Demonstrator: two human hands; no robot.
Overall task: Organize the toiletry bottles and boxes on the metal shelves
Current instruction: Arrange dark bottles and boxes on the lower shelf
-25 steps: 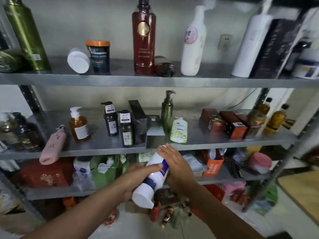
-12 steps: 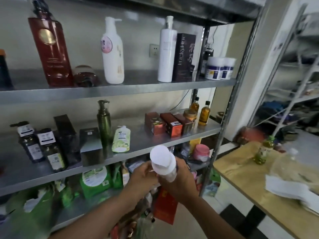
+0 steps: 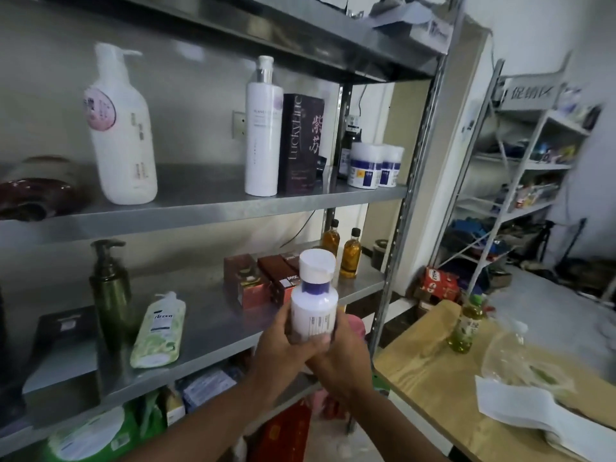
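As 2 hands hold the bottle, shelf edge seems near.

Dark box on upper shelf showing "LuckyFine" running vertically, plus characters 紫苏. Tall white bottle just beside it carrying faint word starting "PLANET", rest blurring out. Grey sign on far rack reading 促销区. Green-white pump bottle bearing dark logo, not legible. Purple-banded white bottle displaying barcode, digits too small
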